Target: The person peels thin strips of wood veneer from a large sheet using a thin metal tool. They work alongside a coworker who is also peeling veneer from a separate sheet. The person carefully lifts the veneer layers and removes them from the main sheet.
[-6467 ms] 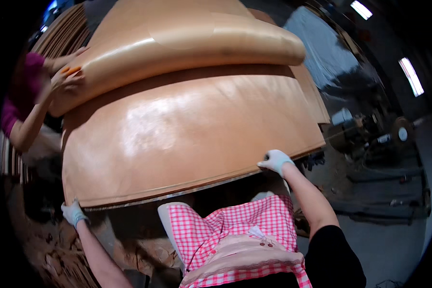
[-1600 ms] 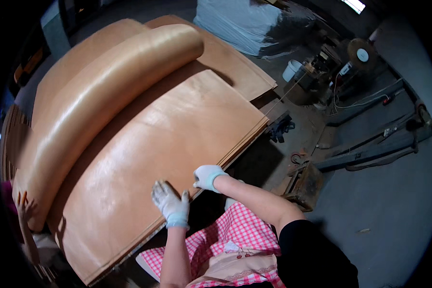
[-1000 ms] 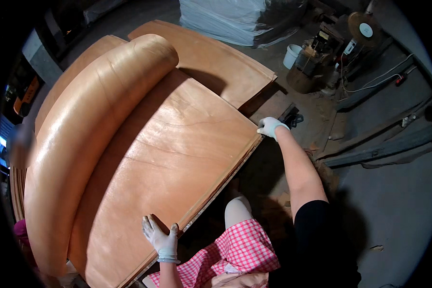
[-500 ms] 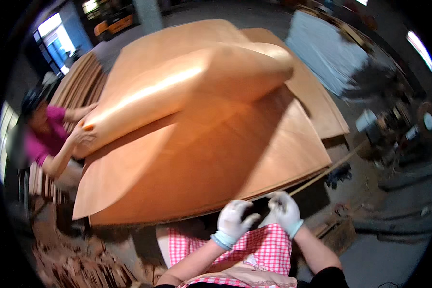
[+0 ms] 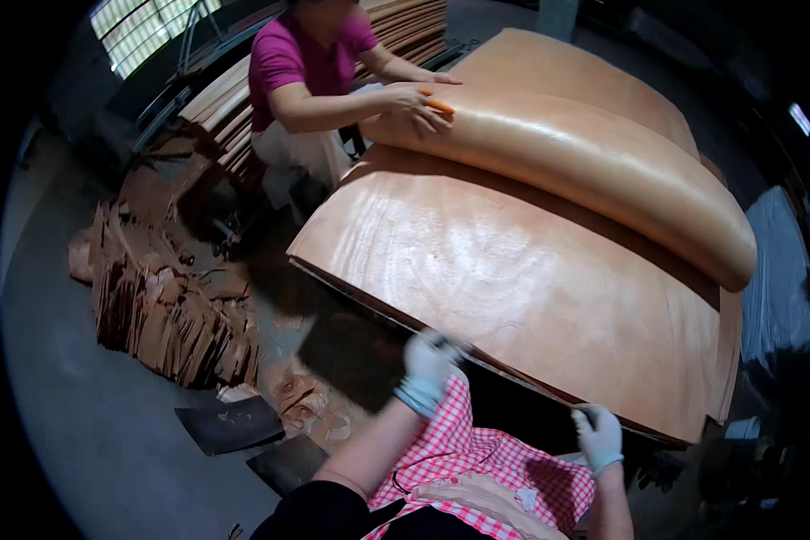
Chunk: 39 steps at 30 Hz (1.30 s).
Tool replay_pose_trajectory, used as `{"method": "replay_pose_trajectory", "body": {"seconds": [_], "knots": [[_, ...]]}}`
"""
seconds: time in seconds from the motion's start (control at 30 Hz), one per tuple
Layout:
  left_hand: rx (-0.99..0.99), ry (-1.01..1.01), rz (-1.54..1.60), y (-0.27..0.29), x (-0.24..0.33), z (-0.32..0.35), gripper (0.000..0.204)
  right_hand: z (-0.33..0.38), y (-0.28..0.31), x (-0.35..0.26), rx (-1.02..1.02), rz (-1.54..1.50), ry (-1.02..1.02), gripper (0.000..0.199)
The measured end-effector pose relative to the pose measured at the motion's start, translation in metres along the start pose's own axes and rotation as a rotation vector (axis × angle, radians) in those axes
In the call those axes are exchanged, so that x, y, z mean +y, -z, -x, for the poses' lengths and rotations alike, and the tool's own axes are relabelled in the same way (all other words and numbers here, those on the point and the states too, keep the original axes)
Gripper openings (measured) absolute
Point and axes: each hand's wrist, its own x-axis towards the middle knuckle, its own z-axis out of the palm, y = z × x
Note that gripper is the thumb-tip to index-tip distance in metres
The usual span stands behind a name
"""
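A broad stack of tan wood veneer sheets (image 5: 477,261) lies in front of me, its near edge running above my lap. My left hand (image 5: 430,367), in a white glove, is at that edge with its fingers blurred. My right hand (image 5: 600,438), also gloved, has its fingers curled at the edge farther right and seems to pinch the sheet there; the fingertips are partly hidden. Across the stack, a large veneer sheet is folded back in a rounded roll (image 5: 594,162). A co-worker's hands (image 5: 423,108) rest on its left end, one with a small orange object.
The co-worker in a magenta top (image 5: 283,67) sits at the far left corner, beside more stacked sheets (image 5: 414,27). Broken veneer scraps (image 5: 166,310) are heaped on the floor at left, near dark flat pieces (image 5: 229,425). A plastic-covered pile (image 5: 778,279) stands at right.
My view has swung left. My hands have moved apart, the right one to the stack's edge. The sheet's near part has been folded back farther, uncovering more of the sheet beneath.
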Motion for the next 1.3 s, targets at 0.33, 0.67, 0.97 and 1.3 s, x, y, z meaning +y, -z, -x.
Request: {"method": "replay_pose_trajectory", "body": {"seconds": [0.33,0.67,0.97,1.3], "knots": [[0.639,-0.358,-0.826,0.263,0.159,-0.223,0.014,-0.018,0.080,0.091,0.035,0.232,-0.201,0.022],[0.404,-0.159,-0.939,0.278,0.134,-0.238,0.019,-0.056,0.062,0.108,-0.104,0.493,-0.495,0.050],[0.240,-0.849,-1.472,0.067,0.051,-0.159,0.068,-0.070,0.055,0.112,-0.221,0.516,-0.515,0.055],[-0.799,-0.532,-1.671,-0.195,-0.166,0.042,0.103,-0.055,0.063,0.121,-0.204,0.321,-0.459,0.045]]}}
